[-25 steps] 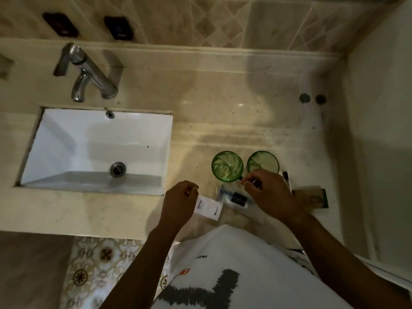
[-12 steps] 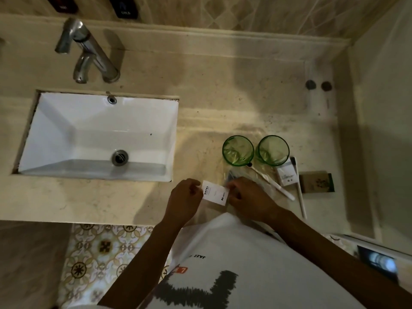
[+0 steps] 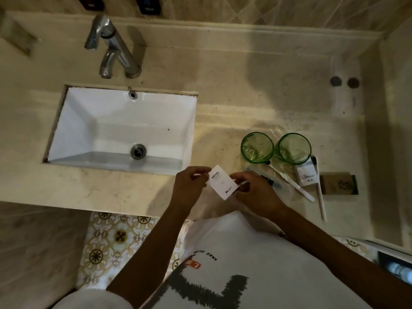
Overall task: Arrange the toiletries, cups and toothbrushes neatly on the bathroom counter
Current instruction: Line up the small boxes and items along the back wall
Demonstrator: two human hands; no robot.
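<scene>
Left hand: fingers curled, thumb and fingertips pinching the packet at its 9 o'clock edge.
Right hand: fingers curled, pinching the packet's 3 o'clock edge.
Left forearm: bare, rising from 7 o'clock toward the wrist.
Right forearm: bare, entering from 4 o'clock, wrist bent inward.
Hands: close together, facing, packet between them.

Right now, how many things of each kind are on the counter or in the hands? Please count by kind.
Green cups: 2
Toothbrushes: 2
White packets: 2, one by the cups, one held in both hands
Brown box: 1
Clear wrapper with dark item: 1
Total: 8
</scene>
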